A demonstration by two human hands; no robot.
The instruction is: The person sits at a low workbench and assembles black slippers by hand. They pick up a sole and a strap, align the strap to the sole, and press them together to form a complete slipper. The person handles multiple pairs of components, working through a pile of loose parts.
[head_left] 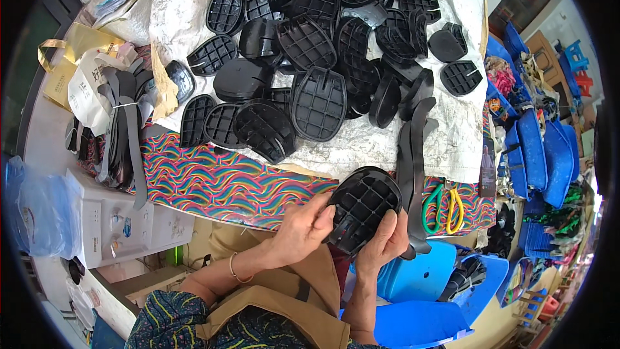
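Observation:
Both of my hands hold one black moulded shoe-sole piece (pixel 365 205) above the near edge of the table. Its rounded side with a square lattice of ribs faces up. My left hand (pixel 301 226) has its fingers curled against the piece's left edge. My right hand (pixel 385 243) grips the lower right edge, its thumb on top of the rim. Beyond them, a heap of similar black sole pieces (pixel 319 105) covers the white sheet (pixel 374 150); some lie lattice up, others smooth side up. Long black strips (pixel 411 155) hang down just right of the held piece.
Green-handled (pixel 432 209) and yellow-handled scissors (pixel 455 211) lie at the table's right front edge. Grey-black straps (pixel 123 116) hang at the left, near a gold bag (pixel 61 77). Blue bins (pixel 413 271) stand below right. A white cabinet (pixel 116 223) stands lower left.

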